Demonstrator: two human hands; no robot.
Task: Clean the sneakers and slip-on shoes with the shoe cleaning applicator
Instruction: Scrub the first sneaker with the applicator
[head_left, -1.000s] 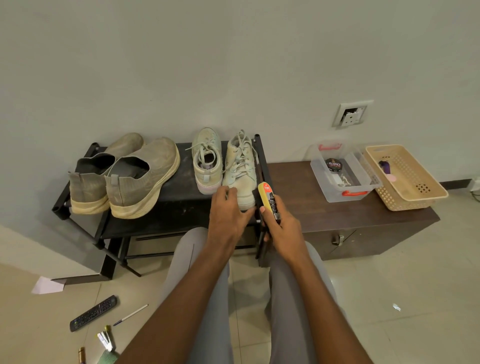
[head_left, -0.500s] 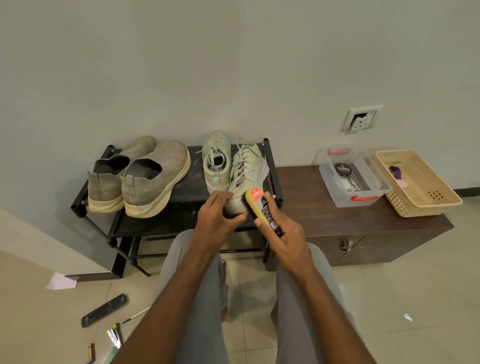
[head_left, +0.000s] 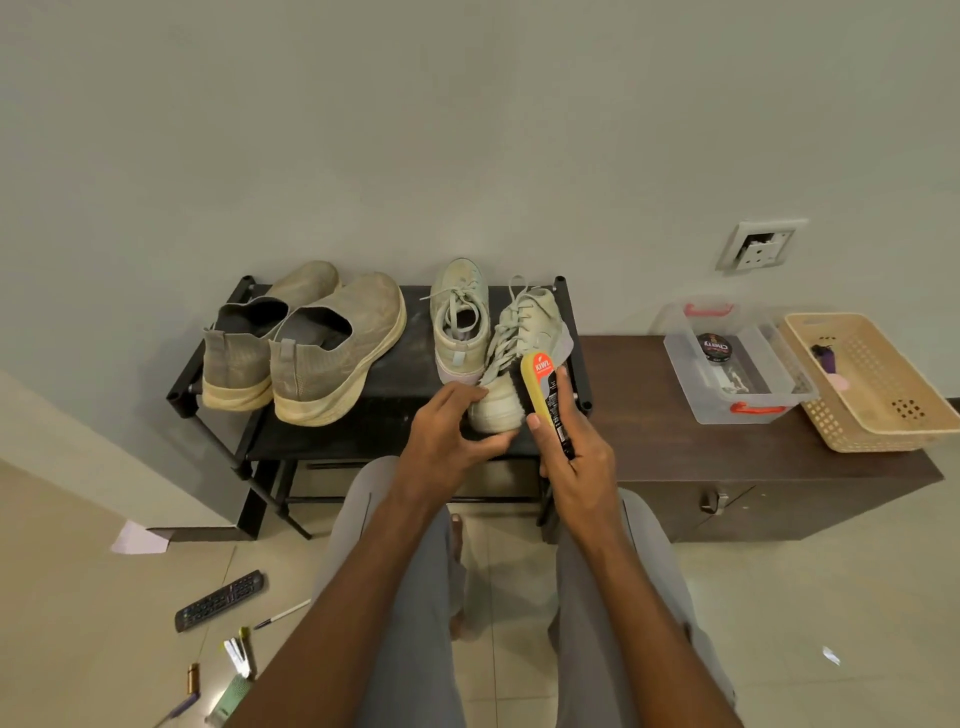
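While the tilted pale green lace-up sneaker (head_left: 511, 364) is gripped at its toe by the left hand (head_left: 451, 435), the yellow shoe cleaning applicator (head_left: 545, 395) is clasped in the right hand's (head_left: 576, 462) fingers (head_left: 535, 421) just beside it.

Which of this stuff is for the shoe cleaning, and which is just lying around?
For the job:
- applicator held by right hand
- sneaker gripped by left hand
- second sneaker
- slip-on shoes

Lying about:
- remote
- pen
- basket
- clear box

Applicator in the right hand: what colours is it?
The applicator is yellow with an orange-red top label and a black lower body; the head view shows it.
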